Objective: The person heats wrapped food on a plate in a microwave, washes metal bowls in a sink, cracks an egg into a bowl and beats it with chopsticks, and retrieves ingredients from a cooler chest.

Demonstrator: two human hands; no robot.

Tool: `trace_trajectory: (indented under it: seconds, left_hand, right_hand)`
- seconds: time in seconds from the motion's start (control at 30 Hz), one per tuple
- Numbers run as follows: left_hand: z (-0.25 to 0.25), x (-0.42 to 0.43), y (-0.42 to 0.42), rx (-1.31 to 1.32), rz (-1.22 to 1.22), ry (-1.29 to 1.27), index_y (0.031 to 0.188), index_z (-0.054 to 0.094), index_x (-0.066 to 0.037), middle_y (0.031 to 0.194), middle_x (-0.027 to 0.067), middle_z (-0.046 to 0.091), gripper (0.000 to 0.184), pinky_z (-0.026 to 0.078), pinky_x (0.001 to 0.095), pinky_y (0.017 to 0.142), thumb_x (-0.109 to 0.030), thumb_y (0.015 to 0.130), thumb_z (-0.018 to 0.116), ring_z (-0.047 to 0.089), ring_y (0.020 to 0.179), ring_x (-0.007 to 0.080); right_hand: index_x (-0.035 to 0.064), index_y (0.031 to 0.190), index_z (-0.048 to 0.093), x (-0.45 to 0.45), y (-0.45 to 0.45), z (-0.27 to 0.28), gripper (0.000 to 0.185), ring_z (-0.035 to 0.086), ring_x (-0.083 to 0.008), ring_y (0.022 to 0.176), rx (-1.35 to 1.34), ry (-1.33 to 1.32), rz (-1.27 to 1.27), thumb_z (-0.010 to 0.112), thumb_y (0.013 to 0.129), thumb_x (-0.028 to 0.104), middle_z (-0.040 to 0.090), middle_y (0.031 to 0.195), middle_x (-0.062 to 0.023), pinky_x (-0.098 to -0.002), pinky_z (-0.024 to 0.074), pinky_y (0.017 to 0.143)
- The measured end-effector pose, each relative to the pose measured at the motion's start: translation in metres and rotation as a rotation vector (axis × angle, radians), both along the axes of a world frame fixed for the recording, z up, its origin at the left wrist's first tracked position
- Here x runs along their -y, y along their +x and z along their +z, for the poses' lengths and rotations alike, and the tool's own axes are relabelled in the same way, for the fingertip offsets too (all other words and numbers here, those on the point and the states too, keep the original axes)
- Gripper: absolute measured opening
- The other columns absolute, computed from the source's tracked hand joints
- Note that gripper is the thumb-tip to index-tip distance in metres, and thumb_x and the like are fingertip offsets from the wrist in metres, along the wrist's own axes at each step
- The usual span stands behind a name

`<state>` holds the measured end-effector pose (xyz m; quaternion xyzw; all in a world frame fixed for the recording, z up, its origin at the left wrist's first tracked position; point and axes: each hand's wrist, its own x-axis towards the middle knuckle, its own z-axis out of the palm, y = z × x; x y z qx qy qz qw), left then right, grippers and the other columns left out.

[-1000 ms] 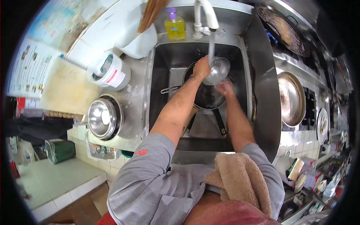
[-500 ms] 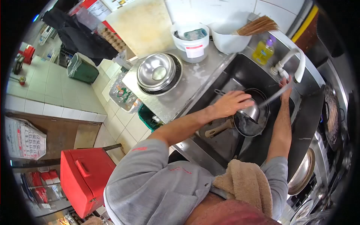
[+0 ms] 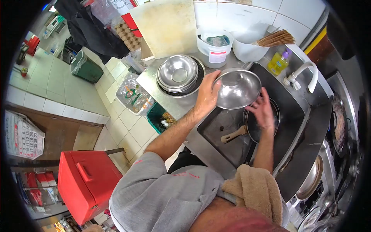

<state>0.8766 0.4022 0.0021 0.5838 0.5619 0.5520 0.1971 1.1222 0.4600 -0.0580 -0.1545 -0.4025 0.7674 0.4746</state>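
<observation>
Sink (image 3: 210, 129): right of the counter (image 3: 148, 83).
Bowl stack (image 3: 177, 72): on the counter.
Steel bowl (image 3: 238, 92): above the sink's left edge, between hands; round, no long axis.
Left hand (image 3: 206, 96): grasps its left rim; nearer the stack.
Right hand (image 3: 264, 113): spread beside the opposite rim; contact unclear.

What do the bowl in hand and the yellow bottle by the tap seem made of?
Bowl: probably stainless steel, smooth and shiny; it's silvery grey with bright reflections. Yellow bottle: likely glossy, see-through plastic, as its body looks translucent.
</observation>
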Motion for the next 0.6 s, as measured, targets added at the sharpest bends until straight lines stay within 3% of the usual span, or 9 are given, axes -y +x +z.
trace_trajectory:
  seconds: [0.03, 0.07, 0.13, 0.17, 0.23, 0.3, 0.43, 0.5, 0.6]
  left_hand:
    - [0.002, -0.001, -0.003, -0.041, -0.116, -0.023, 0.118, 0.047, 0.002, 0.117, 0.0204, 0.048, 0.035, 0.035, 0.0389, 0.096, -0.018, 0.089, 0.049, 0.046, 0.112, 0.0341]
    - [0.003, -0.004, -0.010, -0.033, -0.133, -0.022, 0.118, 0.047, 0.002, 0.117, 0.0204, 0.048, 0.035, 0.035, 0.0389, 0.096, -0.018, 0.089, 0.049, 0.046, 0.112, 0.0341]
    - [0.003, -0.013, -0.036, -0.468, -0.419, 0.094, 0.120, 0.046, 0.001, 0.121, 0.0204, 0.047, 0.042, 0.032, 0.0418, 0.097, -0.023, 0.087, 0.054, 0.043, 0.113, 0.0335]
    - [-0.007, -0.037, -0.064, -0.585, -0.408, 0.101, 0.126, 0.044, -0.007, 0.130, 0.0141, 0.042, 0.047, 0.028, 0.0402, 0.102, -0.032, 0.088, 0.052, 0.037, 0.121, 0.0291]
    - [0.012, -0.064, -0.123, -0.671, -0.262, 0.156, 0.126, 0.044, -0.010, 0.128, 0.0134, 0.044, 0.053, 0.030, 0.0399, 0.100, -0.038, 0.083, 0.056, 0.038, 0.120, 0.0291]
    - [0.006, -0.084, -0.176, -1.033, -0.150, 0.043, 0.121, 0.048, -0.009, 0.123, 0.0135, 0.047, 0.054, 0.036, 0.0396, 0.094, -0.041, 0.079, 0.060, 0.042, 0.115, 0.0306]
    - [-0.020, -0.117, -0.220, -0.977, -0.343, -0.151, 0.113, 0.052, -0.006, 0.114, 0.0143, 0.053, 0.050, 0.040, 0.0423, 0.087, -0.039, 0.077, 0.061, 0.049, 0.106, 0.0315]
    - [-0.010, -0.120, -0.218, -0.994, -0.386, -0.303, 0.108, 0.054, -0.004, 0.104, 0.0167, 0.058, 0.049, 0.041, 0.0422, 0.083, -0.046, 0.082, 0.052, 0.053, 0.100, 0.0326]
    - [-0.017, -0.130, -0.232, -0.954, -0.469, -0.405, 0.105, 0.055, -0.001, 0.104, 0.0201, 0.058, 0.054, 0.042, 0.0435, 0.082, -0.050, 0.087, 0.042, 0.054, 0.097, 0.0353]
  right_hand:
    - [0.0080, 0.129, 0.035, 0.015, -0.019, -0.013, 0.058, 0.054, -0.0223, 0.102, 0.054, -0.133, -0.094, 0.063, 0.081, 0.024, 0.051, 0.118, -0.0105, -0.0391, 0.0472, 0.080]
    - [0.0049, 0.126, 0.039, 0.023, -0.031, -0.030, 0.053, 0.055, -0.0213, 0.100, 0.107, -0.263, -0.190, 0.063, 0.080, 0.015, 0.053, 0.116, -0.0096, -0.0369, 0.0471, 0.079]
    - [0.0019, 0.121, 0.044, 0.030, -0.042, -0.046, 0.044, 0.056, -0.0198, 0.097, 0.251, -0.312, -0.323, 0.060, 0.080, 0.009, 0.056, 0.111, -0.0089, -0.0338, 0.0459, 0.079]
    - [-0.0012, 0.115, 0.050, 0.032, -0.046, -0.047, 0.036, 0.056, -0.0184, 0.094, 0.384, -0.358, -0.441, 0.056, 0.080, 0.004, 0.059, 0.105, -0.0082, -0.0308, 0.0448, 0.078]
    - [-0.0031, 0.110, 0.053, 0.043, -0.038, -0.044, 0.031, 0.056, -0.0173, 0.091, 0.547, -0.243, -0.597, 0.055, 0.080, 0.002, 0.060, 0.101, -0.0085, -0.0293, 0.0437, 0.078]
    - [-0.0055, 0.105, 0.056, 0.063, -0.024, -0.045, 0.025, 0.056, -0.0156, 0.088, 0.746, -0.148, -0.776, 0.053, 0.081, 0.001, 0.061, 0.097, -0.0089, -0.0275, 0.0423, 0.078]
    - [-0.0065, 0.108, 0.054, 0.101, -0.014, -0.045, 0.029, 0.055, -0.0180, 0.093, 0.782, -0.234, -0.950, 0.053, 0.081, 0.002, 0.060, 0.103, -0.0113, -0.0295, 0.0399, 0.083]
    - [-0.0064, 0.112, 0.052, 0.124, -0.011, -0.051, 0.033, 0.053, -0.0208, 0.099, 0.777, -0.304, -0.997, 0.054, 0.081, 0.003, 0.058, 0.108, -0.0130, -0.0310, 0.0367, 0.089]
    - [-0.0065, 0.114, 0.051, 0.141, -0.015, -0.059, 0.034, 0.054, -0.0205, 0.097, 0.704, -0.374, -1.024, 0.054, 0.081, 0.004, 0.058, 0.107, -0.0125, -0.0313, 0.0371, 0.089]
